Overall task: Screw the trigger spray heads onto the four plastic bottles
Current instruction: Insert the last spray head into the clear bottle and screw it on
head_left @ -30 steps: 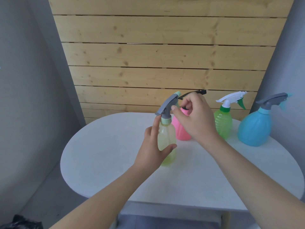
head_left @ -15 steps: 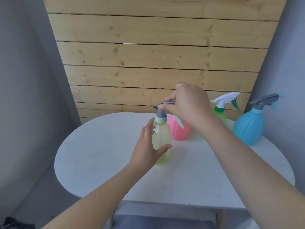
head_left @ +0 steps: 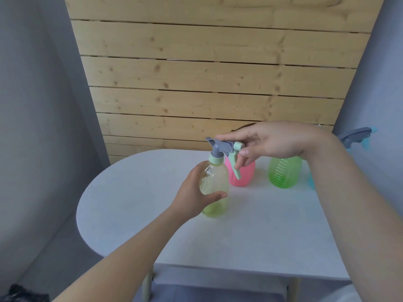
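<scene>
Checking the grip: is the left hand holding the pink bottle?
No, the left hand grips the yellow bottle; the pink bottle stands behind it.

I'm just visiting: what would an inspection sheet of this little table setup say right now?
Surface: white oval table, bottles standing on it.
Job's things: yellow bottle with grey spray head on its neck; pink bottle, green bottle and blue bottle behind, largely hidden.
Clutter: nothing seen.
Grips: left hand holds the yellow bottle; right hand pinches the spray head.
Cables: nothing seen.
Surroundings: wooden slat panel, grey walls.
</scene>
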{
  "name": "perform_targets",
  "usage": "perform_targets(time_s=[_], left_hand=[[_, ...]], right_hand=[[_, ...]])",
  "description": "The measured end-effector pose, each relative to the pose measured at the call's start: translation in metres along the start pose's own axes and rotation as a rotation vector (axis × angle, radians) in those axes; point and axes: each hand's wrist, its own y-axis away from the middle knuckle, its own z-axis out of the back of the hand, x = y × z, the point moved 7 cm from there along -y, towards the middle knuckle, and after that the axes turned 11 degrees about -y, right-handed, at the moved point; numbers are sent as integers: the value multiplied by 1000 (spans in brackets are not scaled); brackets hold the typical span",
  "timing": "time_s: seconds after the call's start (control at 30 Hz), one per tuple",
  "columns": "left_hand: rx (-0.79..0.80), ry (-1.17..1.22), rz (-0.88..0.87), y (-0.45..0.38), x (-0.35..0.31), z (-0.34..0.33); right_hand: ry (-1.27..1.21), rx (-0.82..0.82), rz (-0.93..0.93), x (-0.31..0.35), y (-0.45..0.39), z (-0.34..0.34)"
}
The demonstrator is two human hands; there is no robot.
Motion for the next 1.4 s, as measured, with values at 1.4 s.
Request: perform_targets(time_s=[1.4], left_hand=[[227,15,-27,-10,3,7]], right_hand=[[617,116,-48,17,-54,12]])
